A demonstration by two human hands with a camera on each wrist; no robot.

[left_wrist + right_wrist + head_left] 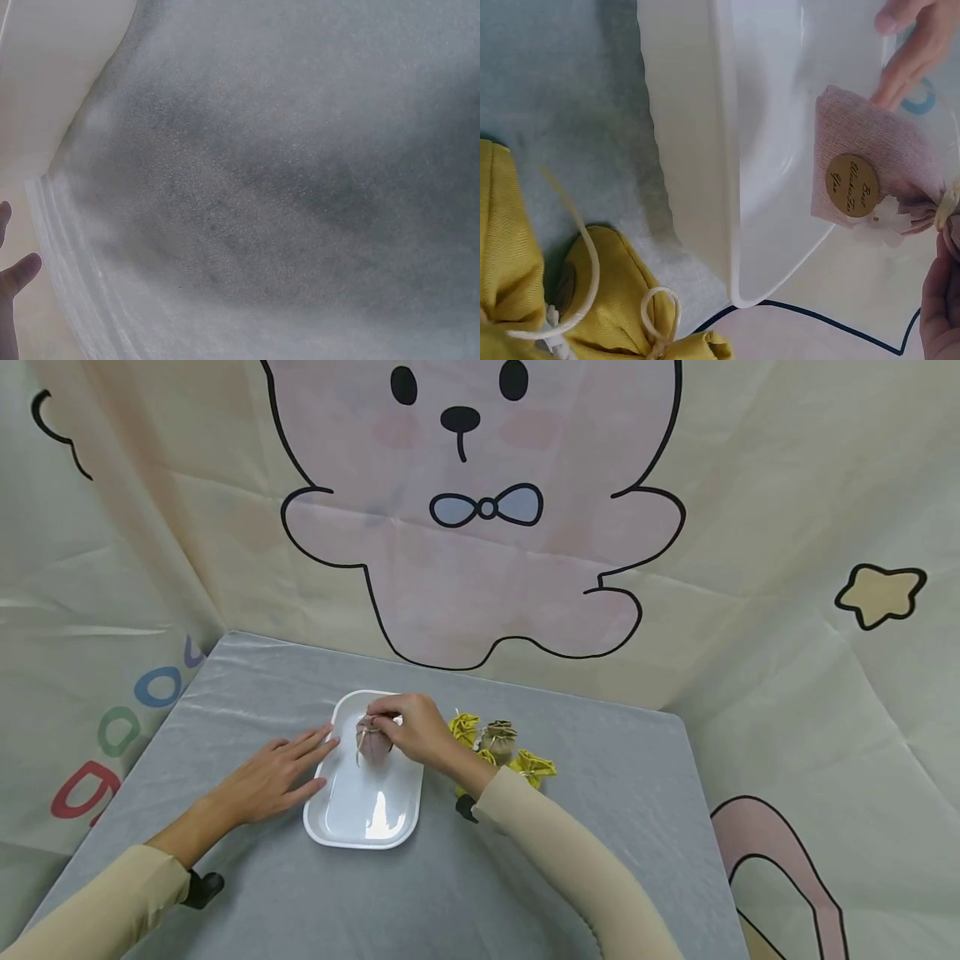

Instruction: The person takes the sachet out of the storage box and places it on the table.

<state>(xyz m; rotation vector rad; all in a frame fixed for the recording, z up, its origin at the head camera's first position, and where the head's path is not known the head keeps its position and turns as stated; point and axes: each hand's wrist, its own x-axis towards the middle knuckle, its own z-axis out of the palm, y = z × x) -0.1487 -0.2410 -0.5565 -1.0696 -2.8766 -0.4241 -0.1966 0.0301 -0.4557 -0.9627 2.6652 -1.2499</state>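
A pale pink drawstring pouch [372,743] with a round brown label [853,185] and a small whitish flower hangs over a white rectangular tray [322,831]. My right hand [420,731] pinches the pouch by its gathered, tied neck. Whether the pouch's bottom touches the tray floor, I cannot tell. At the tray's left side, my left hand [273,777] lies with its fingers spread and fairly straight, the fingertips at the rim. Only a few left fingertips [22,274] show in the left wrist view.
Right of the tray sit several yellow pouches [532,766] and an olive-brown pouch [498,739], partly behind the right forearm. Their light cords [591,262] trail loosely. Grey cloth covers the table [600,827]. A printed fabric backdrop [487,585] stands behind it.
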